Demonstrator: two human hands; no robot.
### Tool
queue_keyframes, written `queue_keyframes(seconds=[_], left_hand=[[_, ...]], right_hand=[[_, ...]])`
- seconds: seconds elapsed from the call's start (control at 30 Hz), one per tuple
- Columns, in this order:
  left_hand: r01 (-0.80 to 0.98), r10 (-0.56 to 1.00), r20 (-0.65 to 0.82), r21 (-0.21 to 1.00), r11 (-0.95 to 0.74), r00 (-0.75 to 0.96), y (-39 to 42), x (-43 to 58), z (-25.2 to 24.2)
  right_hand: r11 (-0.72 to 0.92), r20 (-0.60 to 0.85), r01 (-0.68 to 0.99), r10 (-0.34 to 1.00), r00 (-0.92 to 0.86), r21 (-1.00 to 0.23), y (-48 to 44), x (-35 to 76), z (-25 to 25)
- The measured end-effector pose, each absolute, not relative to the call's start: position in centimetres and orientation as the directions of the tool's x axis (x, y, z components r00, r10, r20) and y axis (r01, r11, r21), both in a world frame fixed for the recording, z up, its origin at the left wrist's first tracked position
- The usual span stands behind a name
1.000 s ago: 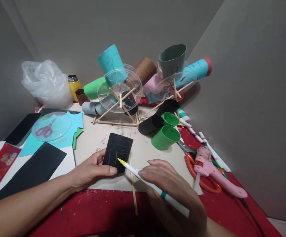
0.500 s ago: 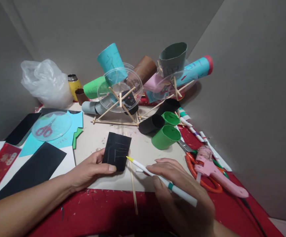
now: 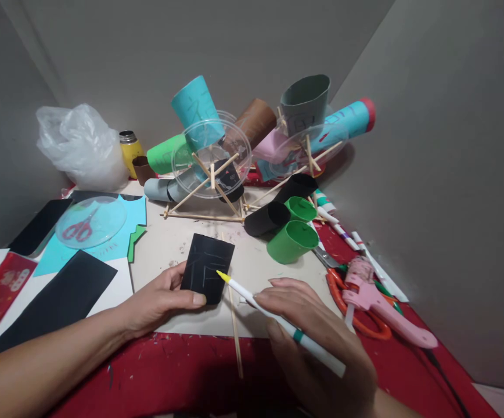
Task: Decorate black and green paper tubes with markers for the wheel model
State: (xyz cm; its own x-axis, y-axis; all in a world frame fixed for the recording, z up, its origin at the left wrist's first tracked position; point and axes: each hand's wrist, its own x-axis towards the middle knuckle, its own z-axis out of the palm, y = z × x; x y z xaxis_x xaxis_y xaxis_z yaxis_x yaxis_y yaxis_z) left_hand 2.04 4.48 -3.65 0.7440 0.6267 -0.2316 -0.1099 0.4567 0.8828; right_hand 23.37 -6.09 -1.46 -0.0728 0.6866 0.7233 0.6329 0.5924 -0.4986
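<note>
My left hand (image 3: 169, 295) is closed on the lower left of a black paper piece (image 3: 200, 284), thumb in front; whether it is flat or rolled I cannot tell. Thin pale strokes show on its dark face. Between the fingers of my right hand (image 3: 321, 337) is a white marker pen (image 3: 273, 313) with a yellow tip and a green band. That tip meets the paper's face, or hovers just over it, among the strokes. Beneath the marker pen, a thin wooden stick (image 3: 236, 342) lies pointing toward me.
Behind my hands stands a stick frame (image 3: 204, 217) with a clear disc carrying coloured paper cups. Green (image 3: 289, 244) and black paper tubes (image 3: 269, 218) sit nearer. On the right lie orange-handled scissors (image 3: 337, 290) and a pink glue gun (image 3: 382, 310). Black paper (image 3: 67, 299) lies left.
The marker pen's tip has shifted left and slightly up, from the black paper's right edge onto its face. The paper has tilted or slid slightly right.
</note>
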Motion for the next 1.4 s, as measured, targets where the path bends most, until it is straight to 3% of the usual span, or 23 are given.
queue_keyframes(seconds=[0.8,1.4], left_hand=[[-0.077,0.600,-0.247,0.884,0.462,0.761,4.47,1.89,-3.91],[-0.137,0.596,-0.201,0.871,0.472,0.777,4.66,2.01,-4.03]], right_hand=[[0.669,0.689,0.537,0.695,-0.207,-0.514,-6.20,23.28,-1.17],[0.600,0.710,0.602,0.700,-0.075,-0.528,-6.18,23.06,-1.36]])
